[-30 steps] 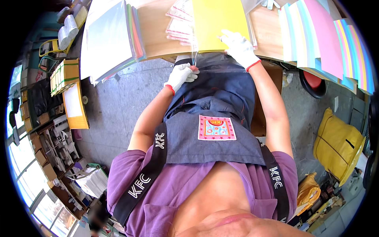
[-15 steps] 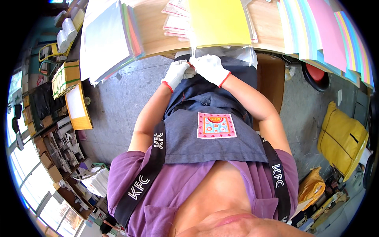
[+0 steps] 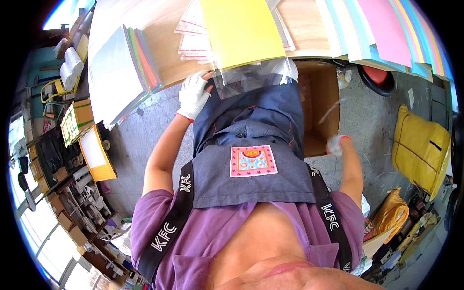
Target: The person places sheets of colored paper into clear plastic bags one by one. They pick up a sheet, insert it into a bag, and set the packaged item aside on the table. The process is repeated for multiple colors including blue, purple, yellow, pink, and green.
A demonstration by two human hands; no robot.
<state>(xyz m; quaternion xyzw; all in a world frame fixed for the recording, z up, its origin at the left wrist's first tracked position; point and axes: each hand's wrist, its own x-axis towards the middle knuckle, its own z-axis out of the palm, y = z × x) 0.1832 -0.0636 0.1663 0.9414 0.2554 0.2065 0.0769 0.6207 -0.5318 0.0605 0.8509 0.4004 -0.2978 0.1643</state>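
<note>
My left hand (image 3: 194,94), in a white glove with bare fingertips, is at the table's front edge. Its finger and thumb are spread beside the left corner of a clear plastic bag (image 3: 251,75). The bag hangs over the edge from under a stack of yellow sheets (image 3: 244,31). Out to the right, my gloved right hand (image 3: 335,144) is smeared by motion beside an open cardboard box (image 3: 321,104); its fingers cannot be made out. A thin, blurred pale strip (image 3: 329,112) shows in front of the box, apart from the hand.
White-bordered plastic packets (image 3: 195,36) lie left of the yellow stack. A bundle of coloured sheets in clear film (image 3: 116,72) overhangs the table at left. Pastel paper stacks (image 3: 382,34) fill the right side. A red-and-black round stool (image 3: 374,77) and yellow sack (image 3: 420,147) stand at right.
Both hands were together at the bag's edge. My right hand has swung away to the right and toward me, over by the box; my left has shifted slightly left, fingers spread.
</note>
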